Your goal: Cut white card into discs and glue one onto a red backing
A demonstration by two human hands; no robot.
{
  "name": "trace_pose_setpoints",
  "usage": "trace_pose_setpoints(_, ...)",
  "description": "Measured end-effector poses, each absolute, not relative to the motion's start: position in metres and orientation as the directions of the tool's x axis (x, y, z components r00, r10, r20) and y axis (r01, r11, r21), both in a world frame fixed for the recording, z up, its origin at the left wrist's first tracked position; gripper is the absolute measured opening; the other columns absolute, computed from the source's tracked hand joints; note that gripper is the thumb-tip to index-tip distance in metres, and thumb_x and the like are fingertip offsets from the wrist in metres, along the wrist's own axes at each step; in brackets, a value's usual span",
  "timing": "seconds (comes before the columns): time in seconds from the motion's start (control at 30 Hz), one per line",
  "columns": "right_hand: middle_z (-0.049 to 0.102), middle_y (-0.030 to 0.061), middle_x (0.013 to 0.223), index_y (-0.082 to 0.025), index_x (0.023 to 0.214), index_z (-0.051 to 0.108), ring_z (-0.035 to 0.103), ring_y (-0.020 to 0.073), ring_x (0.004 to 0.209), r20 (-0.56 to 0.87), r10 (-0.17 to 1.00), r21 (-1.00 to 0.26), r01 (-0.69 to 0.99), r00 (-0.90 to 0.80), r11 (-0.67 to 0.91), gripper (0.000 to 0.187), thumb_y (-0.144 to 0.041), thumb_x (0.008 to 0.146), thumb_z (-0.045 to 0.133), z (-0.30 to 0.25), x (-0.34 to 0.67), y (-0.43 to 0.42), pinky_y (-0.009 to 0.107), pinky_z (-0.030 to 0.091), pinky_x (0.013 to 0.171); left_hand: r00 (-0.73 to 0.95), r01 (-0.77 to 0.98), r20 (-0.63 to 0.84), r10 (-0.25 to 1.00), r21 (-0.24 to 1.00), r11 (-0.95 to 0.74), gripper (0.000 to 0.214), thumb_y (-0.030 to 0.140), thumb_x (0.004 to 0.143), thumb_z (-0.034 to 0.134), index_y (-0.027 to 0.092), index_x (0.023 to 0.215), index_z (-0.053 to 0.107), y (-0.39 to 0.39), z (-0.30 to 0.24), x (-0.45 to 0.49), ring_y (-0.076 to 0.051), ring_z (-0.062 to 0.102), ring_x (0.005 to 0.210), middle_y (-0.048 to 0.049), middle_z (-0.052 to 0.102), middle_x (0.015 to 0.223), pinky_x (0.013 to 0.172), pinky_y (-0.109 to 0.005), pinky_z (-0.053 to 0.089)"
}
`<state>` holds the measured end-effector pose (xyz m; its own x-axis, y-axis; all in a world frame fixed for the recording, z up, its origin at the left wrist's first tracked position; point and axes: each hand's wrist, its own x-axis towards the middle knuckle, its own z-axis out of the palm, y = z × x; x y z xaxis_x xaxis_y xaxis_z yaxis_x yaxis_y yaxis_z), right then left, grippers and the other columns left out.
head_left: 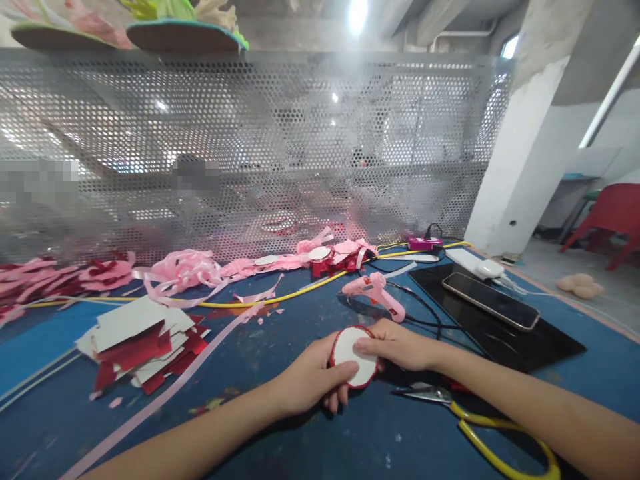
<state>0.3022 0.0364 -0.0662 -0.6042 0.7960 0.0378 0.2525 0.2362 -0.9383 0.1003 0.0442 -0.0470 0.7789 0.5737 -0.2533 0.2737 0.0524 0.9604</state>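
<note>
A white round disc with a red rim (351, 353) is held just above the blue table (300, 440) between both hands. My left hand (313, 381) cups it from below and the left, fingers curled under it. My right hand (403, 345) grips its right edge, with the thumb pressed on the white face. A pink glue gun (376, 293) lies just beyond the hands. Yellow-handled scissors (475, 423) lie under my right forearm.
A stack of red and white cards (140, 343) lies at the left. Pink ribbon (180, 270) and a yellow cable (280, 293) run along the perforated metal screen (250, 153). A phone (490, 300) rests on a black tablet (510, 327) at the right.
</note>
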Motion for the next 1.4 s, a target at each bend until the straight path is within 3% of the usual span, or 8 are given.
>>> trace_pose_setpoints(0.27,0.045,-0.0040,0.049,-0.013,0.056,0.052,0.037,0.0059,0.046,0.056,0.778,-0.927,0.257,-0.626,0.273,0.051,-0.060,0.076,0.056,-0.0682,0.3045,0.0365,0.019,0.027,0.044,0.813,0.334,-0.266,0.518,0.942,-0.040,0.049,0.045,0.082,0.054,0.014,0.118,0.043,0.0437,-0.0430,0.0956,-0.003,0.042,0.039,0.0074,0.049,0.051,0.035,-0.009,0.033)
trace_pose_setpoints(0.5,0.043,-0.0036,0.050,-0.015,0.056,0.047,0.037,0.0066,0.047,0.041,0.805,-0.936,0.259,-0.592,0.238,0.054,-0.063,0.082,0.044,-0.0658,0.3020,0.0371,0.020,0.028,0.046,0.787,0.242,-0.210,0.580,0.970,0.022,0.046,0.052,0.087,0.041,0.012,0.110,0.047,0.0450,-0.0485,0.0998,-0.005,0.040,0.032,0.0059,0.051,0.044,0.033,-0.011,0.032)
trace_pose_setpoints(0.83,0.046,-0.0023,0.050,-0.014,0.057,0.049,0.039,0.0073,0.048,0.024,0.823,-0.930,0.289,-0.568,0.226,0.056,-0.063,0.083,0.040,-0.0681,0.3033,0.0364,0.020,0.029,0.046,0.763,0.262,-0.176,0.621,0.964,-0.049,0.038,0.049,0.089,0.039,0.013,0.098,0.049,0.0466,-0.0481,0.0994,-0.004,0.039,0.030,0.0067,0.050,0.042,0.031,-0.011,0.029)
trace_pose_setpoints(1.07,0.045,-0.0030,0.047,-0.013,0.055,0.051,0.037,0.0061,0.044,0.021,0.804,-0.939,0.265,-0.595,0.221,0.057,-0.064,0.080,0.046,-0.0672,0.3025,0.0374,0.019,0.028,0.043,0.769,0.279,-0.255,0.587,0.959,0.051,0.045,0.049,0.086,0.045,0.013,0.112,0.048,0.0470,-0.0471,0.1001,-0.005,0.042,0.031,0.0062,0.051,0.045,0.032,-0.012,0.031)
trace_pose_setpoints(1.2,0.047,-0.0023,0.049,-0.013,0.057,0.052,0.041,0.0067,0.045,0.010,0.819,-0.950,0.251,-0.573,0.188,0.056,-0.065,0.079,0.047,-0.0656,0.3018,0.0378,0.019,0.031,0.045,0.808,0.207,-0.174,0.563,0.978,0.006,0.068,0.034,0.064,0.075,0.019,0.123,0.043,0.0446,-0.0424,0.0994,-0.006,0.051,0.049,0.0027,0.059,0.071,0.045,-0.016,0.041)
trace_pose_setpoints(1.27,0.050,-0.0012,0.050,-0.013,0.058,0.053,0.043,0.0074,0.046,0.007,0.833,-0.955,0.243,-0.554,0.169,0.057,-0.065,0.080,0.045,-0.0664,0.3018,0.0379,0.020,0.033,0.046,0.824,0.198,-0.135,0.551,0.979,-0.056,0.080,0.027,0.058,0.079,0.022,0.127,0.039,0.0431,-0.0411,0.0990,-0.008,0.053,0.058,0.0019,0.059,0.079,0.053,-0.020,0.044)
trace_pose_setpoints(1.4,0.051,-0.0001,0.049,-0.013,0.057,0.054,0.045,0.0078,0.046,-0.003,0.846,-0.947,0.274,-0.532,0.169,0.059,-0.067,0.080,0.042,-0.0672,0.3020,0.0369,0.020,0.034,0.046,0.751,0.230,0.033,0.660,0.923,-0.308,0.079,0.029,0.058,0.079,0.022,0.125,0.038,0.0414,-0.0397,0.0985,-0.021,0.057,0.095,-0.0061,0.059,0.109,0.084,-0.035,0.046)
